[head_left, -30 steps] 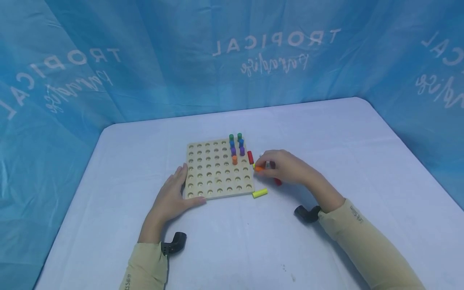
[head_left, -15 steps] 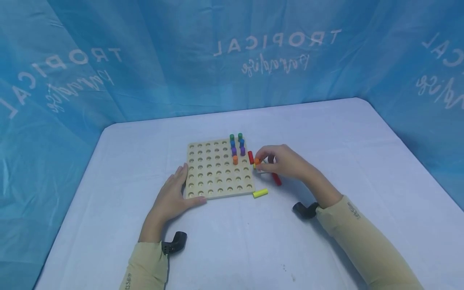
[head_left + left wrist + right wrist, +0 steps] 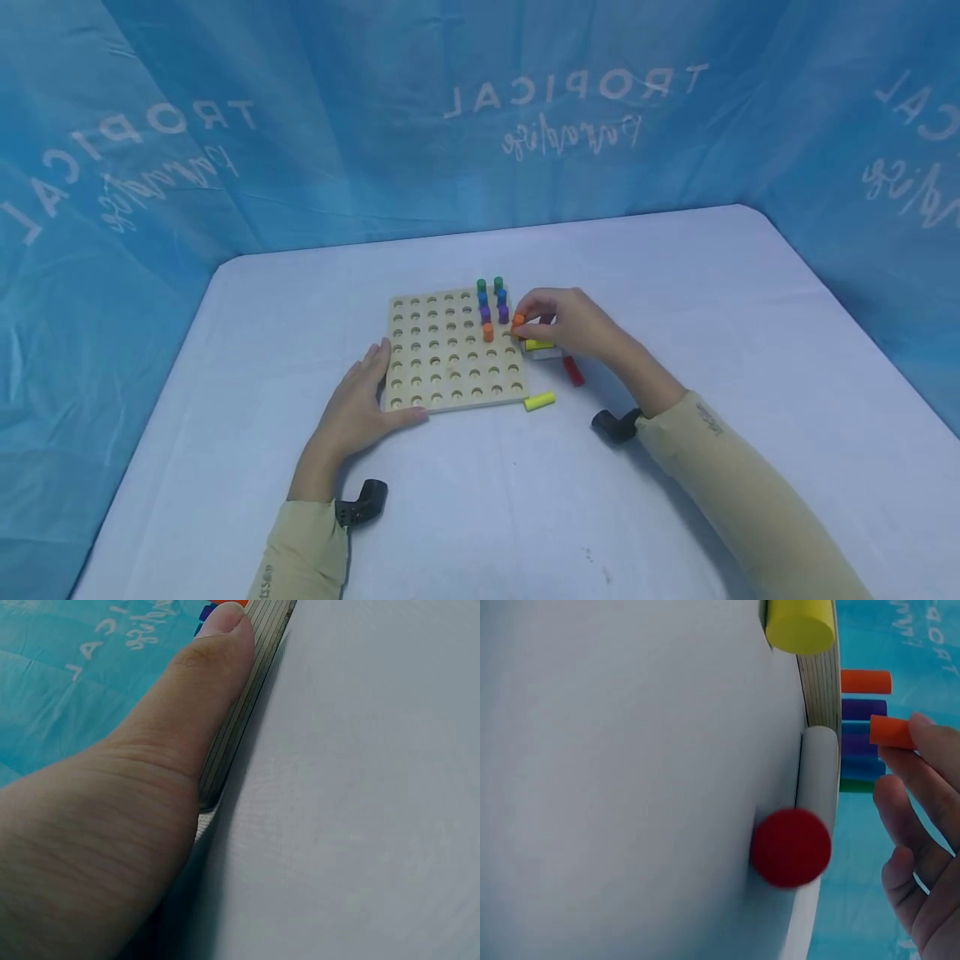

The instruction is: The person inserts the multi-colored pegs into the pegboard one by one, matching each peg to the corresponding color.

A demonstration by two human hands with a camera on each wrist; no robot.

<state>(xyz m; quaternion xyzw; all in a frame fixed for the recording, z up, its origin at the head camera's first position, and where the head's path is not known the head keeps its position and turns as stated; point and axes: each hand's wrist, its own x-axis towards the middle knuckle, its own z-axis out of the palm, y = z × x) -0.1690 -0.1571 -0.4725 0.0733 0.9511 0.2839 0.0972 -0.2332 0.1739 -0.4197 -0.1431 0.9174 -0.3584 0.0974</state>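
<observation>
White table (image 3: 465,517); orange peg (image 3: 889,732) pinched in right hand (image 3: 576,321) near pegboard (image 3: 442,351).

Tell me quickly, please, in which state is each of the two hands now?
Left hand: open, resting against the board.
Right hand: holding an orange peg, pinched.

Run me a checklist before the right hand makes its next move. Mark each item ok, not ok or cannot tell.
1. Held orange peg gripped: ok, pinched by the right hand.
2. Board braced: ok, the left hand rests at its left and near edges.
3. Hole beside the standing orange peg unfilled: ok.
4. Held peg centred over that hole: cannot tell.
5. Right side free of loose pegs: not ok, white peg and red peg lie there.
</observation>
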